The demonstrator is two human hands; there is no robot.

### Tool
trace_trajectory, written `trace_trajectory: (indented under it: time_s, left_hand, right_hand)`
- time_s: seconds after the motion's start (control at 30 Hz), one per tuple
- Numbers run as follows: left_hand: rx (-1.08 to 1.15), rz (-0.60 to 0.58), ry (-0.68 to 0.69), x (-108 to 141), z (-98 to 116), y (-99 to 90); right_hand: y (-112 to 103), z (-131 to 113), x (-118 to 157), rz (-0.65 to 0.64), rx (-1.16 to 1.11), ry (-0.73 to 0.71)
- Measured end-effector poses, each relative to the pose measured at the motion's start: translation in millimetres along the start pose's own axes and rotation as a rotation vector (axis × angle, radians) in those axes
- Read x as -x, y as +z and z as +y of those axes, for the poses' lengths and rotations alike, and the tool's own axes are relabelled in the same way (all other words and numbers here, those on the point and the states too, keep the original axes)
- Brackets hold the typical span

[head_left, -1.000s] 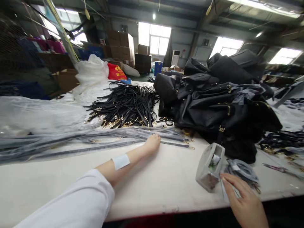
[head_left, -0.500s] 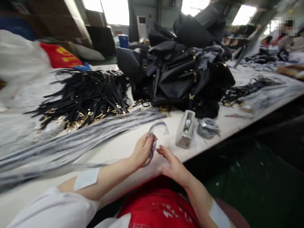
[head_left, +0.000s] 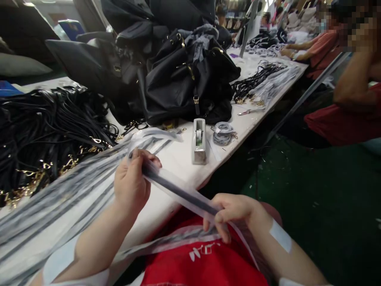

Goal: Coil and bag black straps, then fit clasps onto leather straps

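A dark strap in a clear plastic sleeve (head_left: 180, 193) is stretched slantwise between my hands, over the table's front edge. My left hand (head_left: 132, 178) is closed on its upper end. Lower and to the right, my right hand (head_left: 230, 212) pinches the strap, its lower fingers partly spread beneath. More of the wrapped strap trails below, across the red apron (head_left: 205, 258). Many similar wrapped straps (head_left: 74, 202) lie on the table at the left. A tape dispenser (head_left: 199, 145) stands beyond my hands, with a coiled strap (head_left: 222, 133) beside it.
Black bags (head_left: 166, 75) are piled behind the dispenser. Black straps with gold clasps (head_left: 50, 131) lie heaped at the left, more (head_left: 256, 79) at the back right. A small tool (head_left: 245, 113) lies near the table's right edge. A person's arm (head_left: 354, 79) and other people are at the right.
The view has turned right and come closer. My right hand, empty before, now holds the strap. The strap, earlier bunched in my left hand, is drawn out between both hands.
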State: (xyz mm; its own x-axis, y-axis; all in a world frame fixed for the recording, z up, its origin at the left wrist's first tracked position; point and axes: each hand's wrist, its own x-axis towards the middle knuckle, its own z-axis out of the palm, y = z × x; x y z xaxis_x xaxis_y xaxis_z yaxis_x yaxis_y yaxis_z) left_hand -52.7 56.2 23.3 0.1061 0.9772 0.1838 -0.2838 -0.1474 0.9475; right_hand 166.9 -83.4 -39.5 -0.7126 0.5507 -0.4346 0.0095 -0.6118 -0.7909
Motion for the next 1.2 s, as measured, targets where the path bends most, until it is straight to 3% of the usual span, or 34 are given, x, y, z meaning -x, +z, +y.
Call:
trace_trajectory:
  time_s: [0.17, 0.2, 0.23, 0.3, 0.33, 0.37, 0.43, 0.5, 0.53, 0.63, 0.7, 0.77, 0.8, 0.87, 0.97, 1.07, 1.2]
  left_hand:
    - [0.059, -0.035, -0.043, -17, -6, 16.9]
    - [0.064, -0.062, -0.06, -17, -9, 21.9]
    - [0.071, -0.097, -0.081, -15, -14, 28.3]
    - [0.073, -0.196, -0.136, -6, -26, 44.9]
    - [0.064, -0.262, -0.169, 2, -33, 54.7]
    - [0.038, -0.342, -0.206, 12, -41, 65.1]
    - [-0.042, -0.55, -0.262, 34, -59, 84.7]
    - [-0.129, -0.758, -0.238, 58, -76, 98.7]
    - [-0.188, -0.844, -0.205, 67, -84, 102.5]
    - [-0.413, -1.053, -0.068, 83, -101, 101.6]
    - [-0.475, -1.155, 0.003, 80, -105, 95.3]
    - [-0.415, -1.254, -0.05, 69, -107, 89.4]
    - [-0.346, -1.298, -0.141, 62, -107, 87.5]
    - [-0.126, -1.299, -0.414, 47, -105, 85.3]
    - [0.303, -1.146, -0.701, 27, -97, 82.7]
    - [0.475, -1.123, -0.726, 9, -85, 77.5]
    - [0.378, -1.204, -0.659, -6, -75, 71.3]
  right_hand:
    - [-39, 44, 91, 0.526, 0.081, -0.009]
    - [-49, 51, 106, 0.651, 0.111, -0.003]
    - [-57, 55, 118, 0.87, 0.175, 0.002]
    - [-69, 57, 130, 1.279, 0.325, -0.007]
    - [-69, 54, 128, 1.398, 0.378, -0.036]
    - [-65, 49, 123, 1.427, 0.404, -0.089]
    - [-46, 37, 99, 1.297, 0.391, -0.269]
    - [-21, 26, 67, 1.096, 0.323, -0.458]
    - [-10, 22, 51, 1.077, 0.277, -0.502]
    - [11, 17, 20, 1.273, 0.186, -0.519]
    - [15, 17, 19, 1.341, 0.172, -0.5]
    - [14, 18, 29, 1.298, 0.176, -0.508]
    - [14, 18, 36, 1.251, 0.183, -0.512]
    - [15, 18, 50, 1.113, 0.208, -0.478]
    - [16, 17, 61, 0.956, 0.253, -0.326]
    - [14, 17, 60, 0.965, 0.252, -0.222]
    - [8, 16, 58, 1.001, 0.254, -0.183]
